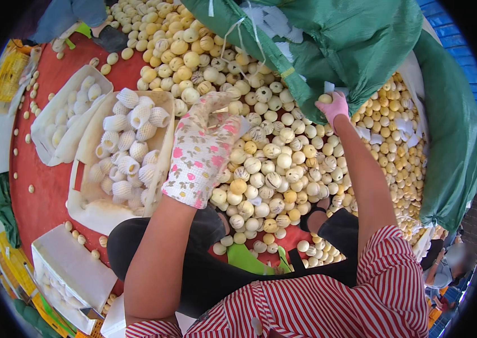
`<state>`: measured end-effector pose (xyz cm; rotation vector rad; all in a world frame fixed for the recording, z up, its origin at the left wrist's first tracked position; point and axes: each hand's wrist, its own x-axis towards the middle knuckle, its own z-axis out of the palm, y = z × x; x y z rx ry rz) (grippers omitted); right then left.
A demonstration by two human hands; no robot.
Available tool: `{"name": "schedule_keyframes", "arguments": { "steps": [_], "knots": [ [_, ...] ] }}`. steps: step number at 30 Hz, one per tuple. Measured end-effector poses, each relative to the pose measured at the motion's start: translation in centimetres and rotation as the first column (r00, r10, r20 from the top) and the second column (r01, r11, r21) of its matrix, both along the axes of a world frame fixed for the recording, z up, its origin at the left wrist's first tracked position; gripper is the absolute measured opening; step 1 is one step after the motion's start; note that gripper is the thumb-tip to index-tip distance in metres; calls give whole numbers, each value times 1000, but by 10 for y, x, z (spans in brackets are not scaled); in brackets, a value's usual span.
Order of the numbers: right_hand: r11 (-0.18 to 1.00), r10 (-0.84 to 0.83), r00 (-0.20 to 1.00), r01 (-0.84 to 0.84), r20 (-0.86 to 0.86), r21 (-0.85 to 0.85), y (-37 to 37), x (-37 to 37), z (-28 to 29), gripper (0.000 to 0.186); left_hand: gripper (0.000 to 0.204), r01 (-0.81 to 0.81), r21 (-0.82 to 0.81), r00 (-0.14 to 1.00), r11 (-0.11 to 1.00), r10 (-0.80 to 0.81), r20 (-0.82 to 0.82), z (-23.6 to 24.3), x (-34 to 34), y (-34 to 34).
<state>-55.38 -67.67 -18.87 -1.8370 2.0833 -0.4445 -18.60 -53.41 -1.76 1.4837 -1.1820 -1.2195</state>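
My left hand (202,149), in a white glove with pink flowers, is above the near left side of a big heap of pale yellow pepino melons (272,180), some with dark stripes. Its fingers curl inward, and a small whitish piece shows at their tips, too unclear to name. My right hand (335,107), in a pink glove, reaches out to the far right, beside the edge of a green cloth sheet (357,45). Its fingers close on a yellow melon (325,98). White pieces (329,87) lie on the sheet just beyond it.
Left of my left hand stands a white crate (86,194) of melons in white foam nets (128,141). Another white bin (52,143) holds more on the red ground sheet (41,197). A white foam box (72,265) sits near left. Another person's clothing (67,17) shows far left.
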Motion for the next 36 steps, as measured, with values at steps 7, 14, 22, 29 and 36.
{"name": "schedule_keyframes", "arguments": {
  "steps": [7,14,22,29,36],
  "knots": [
    [960,-194,168,-171,966,223,135,96,125,53,46,-54,117,957,992,85,-278,-12,-28,9],
    [952,-16,278,-289,960,99,205,135,173,58,45,260,211,965,942,-247,-86,-8,-46,35],
    [898,432,765,-413,477,-152,227,134,194,60,44,250,89,955,964,-261,141,1,-41,68],
    [836,548,818,-527,175,-157,250,153,202,62,33,370,-144,798,918,-235,555,3,-27,88],
    [926,-19,244,-362,970,109,258,146,211,61,39,319,160,913,934,-258,-315,18,-25,98]
  ]
}}
